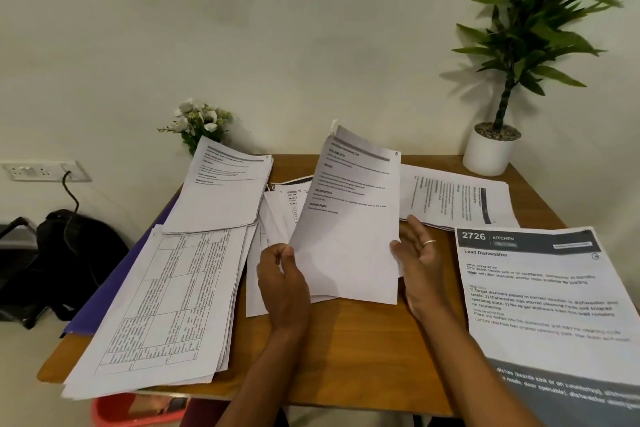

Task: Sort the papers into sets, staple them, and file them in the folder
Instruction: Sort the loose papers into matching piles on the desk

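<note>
My left hand [282,279] pinches the lower left corner of a printed sheet [349,215] and holds it tilted up above the wooden table [356,350]. My right hand [420,262], a ring on one finger, lies open with straight fingers against the sheet's right edge. Under the lifted sheet lies a loose pile of papers [277,215]. A stack with tables printed on it [162,302] sits at the left, with another stack [225,187] behind it. A purple folder [93,305] sticks out beneath the left stacks. No stapler is visible.
A "Load Dishwasher" sheet [543,291] overhangs the table's right front. More papers [453,198] lie at the back right. A potted plant [491,149] and white flowers [199,121] stand by the wall. A black bag [65,253] sits on the floor at left, a red basket [138,409] under the table.
</note>
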The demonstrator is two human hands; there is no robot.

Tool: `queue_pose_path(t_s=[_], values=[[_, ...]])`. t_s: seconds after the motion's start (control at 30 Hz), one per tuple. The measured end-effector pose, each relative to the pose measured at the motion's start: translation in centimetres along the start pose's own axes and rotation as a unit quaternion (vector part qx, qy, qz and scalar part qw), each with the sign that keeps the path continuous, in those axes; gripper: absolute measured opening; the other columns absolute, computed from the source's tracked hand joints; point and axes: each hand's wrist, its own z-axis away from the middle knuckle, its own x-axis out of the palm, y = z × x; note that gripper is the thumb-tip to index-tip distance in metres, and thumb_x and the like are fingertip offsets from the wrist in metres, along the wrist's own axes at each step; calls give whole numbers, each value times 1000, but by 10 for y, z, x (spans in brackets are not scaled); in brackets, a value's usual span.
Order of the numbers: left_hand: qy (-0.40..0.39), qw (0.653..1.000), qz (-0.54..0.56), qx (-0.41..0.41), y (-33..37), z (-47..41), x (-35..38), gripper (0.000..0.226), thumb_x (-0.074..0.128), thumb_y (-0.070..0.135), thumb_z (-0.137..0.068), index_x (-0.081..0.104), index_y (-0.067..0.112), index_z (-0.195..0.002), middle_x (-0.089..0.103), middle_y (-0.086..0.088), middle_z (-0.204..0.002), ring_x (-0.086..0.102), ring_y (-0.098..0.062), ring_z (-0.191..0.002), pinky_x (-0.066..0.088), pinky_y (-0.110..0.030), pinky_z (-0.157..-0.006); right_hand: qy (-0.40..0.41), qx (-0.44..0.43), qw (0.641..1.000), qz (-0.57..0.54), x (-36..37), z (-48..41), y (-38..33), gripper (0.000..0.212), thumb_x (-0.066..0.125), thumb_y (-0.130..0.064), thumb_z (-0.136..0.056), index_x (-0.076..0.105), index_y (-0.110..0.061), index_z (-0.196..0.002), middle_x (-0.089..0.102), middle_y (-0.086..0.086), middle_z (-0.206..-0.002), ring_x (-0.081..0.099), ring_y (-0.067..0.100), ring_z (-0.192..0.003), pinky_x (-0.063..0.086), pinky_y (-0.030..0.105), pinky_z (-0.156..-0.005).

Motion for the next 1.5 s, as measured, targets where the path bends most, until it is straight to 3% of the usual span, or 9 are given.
queue_pose_path(t_s=[0.17, 0.47, 0.6, 0.7, 0.87, 1.0, 1.17, 1.27, 1.5], values=[[-7, 1000, 20, 3, 3, 0, -3, 11, 47, 12, -107, 58, 11, -106, 58, 6, -85, 54, 8, -75, 42, -6, -68, -17, 0, 1000, -10, -1, -1, 1, 64, 72, -7, -92, 47, -25, -148, 64, -5, -137, 60, 14, -128, 51, 41, -104], [-74, 995, 42, -51, 5, 1, -6, 28, 58, 22, -103, 56, 23, -131, 61, 6, -125, 58, -12, -116, 51, -31, -96, 49, 12, 999, 12, 3, 6, -1, 18, 60, -14, -101, 71, -22, -114, 77, -5, -111, 72, 14, -105, 58, 34, -88], [-137, 986, 65, -70, 10, 1, -12, 42, 65, 28, -99, 54, 26, -138, 59, 8, -131, 60, -13, -117, 57, -26, -90, 70, 7, 997, 37, 2, 9, -7, 14, 57, -19, -103, 66, -28, -109, 73, -10, -107, 69, 11, -100, 55, 19, -75], [-210, 969, 84, -96, 16, -4, -18, 35, 67, 28, -97, 57, 33, -130, 64, 15, -123, 65, -10, -110, 60, -22, -84, 44, 4, 997, 69, -5, 11, -13, 14, 57, -20, -103, 67, -27, -110, 74, -10, -108, 69, 12, -103, 55, 20, -78], [-297, 946, 58, -116, 29, -6, -31, 32, 70, 27, -95, 61, 33, -125, 69, 14, -117, 67, -12, -105, 57, -28, -82, -101, 65, 986, 119, -18, 6, -35, 25, 67, -28, -82, 78, -24, -104, 77, 8, -106, 72, 33, -104, 53, 59, -97], [-260, 956, 54, -123, 24, 0, -41, 19, 62, 3, -97, 68, 20, -103, 71, -3, -100, 67, -24, -98, 56, -29, -77, -213, 92, 965, 119, -28, 23, -59, 30, 64, -41, -90, 78, -18, -105, 76, 10, -109, 73, 30, -103, 55, 52, -97], [-199, 961, 35, -190, 4, 18, -58, 13, 52, -4, -101, 61, 6, -102, 54, -3, -85, 55, -20, -83, 43, -6, -65, -60, 29, 978, 196, -13, 8, -55, 28, 53, -50, -102, 74, -32, -100, 72, -15, -99, 65, 11, -103, 50, 29, -90], [-173, 961, 63, -205, -5, 16, -60, 13, 55, -6, -97, 61, 5, -92, 57, -9, -89, 56, -35, -95, 49, -43, -103, -57, -5, 914, 401, -5, -12, -31, 28, 67, -42, -95, 67, -30, -120, 61, -25, -113, 62, 9, -111, 45, 16, -80], [-188, 966, 38, -174, -3, 21, -61, 11, 53, -5, -100, 62, 0, -99, 57, -2, -85, 53, -18, -85, 49, -29, -82, 5, 4, 897, 442, 25, -39, -8, 58, 79, -43, -84, 55, -24, -133, 64, -3, -134, 63, 24, -118, 57, 46, -94]])
